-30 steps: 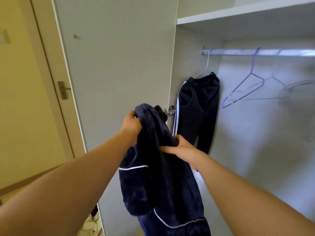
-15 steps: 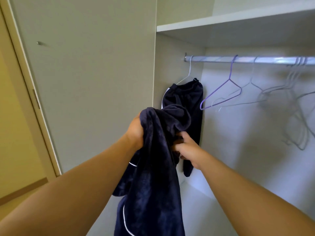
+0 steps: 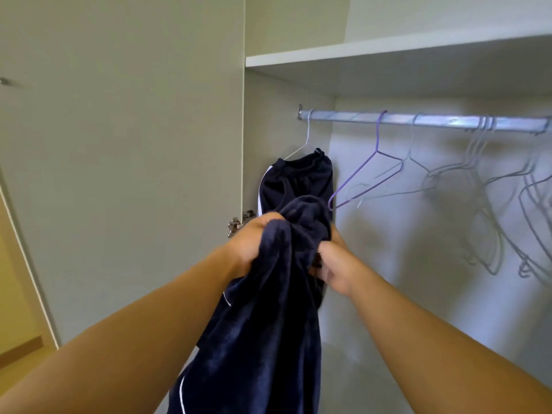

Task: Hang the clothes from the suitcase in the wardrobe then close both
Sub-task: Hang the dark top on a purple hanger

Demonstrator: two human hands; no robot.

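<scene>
Navy garment (image 3: 263, 339), plush and edged with thin white piping, is held bunched at its top and hangs down before the open wardrobe (image 3: 283, 100). It is gripped between both hands: the left hand (image 3: 251, 249) is curled tightly round the fabric, and a fold is pinched by the right hand (image 3: 334, 267), fingers (image 3: 325, 249) bent.

place: home bedroom | cues: wardrobe (image 3: 268, 59), rail (image 3: 418, 121), wire hangers (image 3: 478, 174)

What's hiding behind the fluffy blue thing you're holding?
Dark trousers with a white stripe, hanging from a white hanger on the rail. Only their top shows; the held navy garment covers most of their legs.
</scene>
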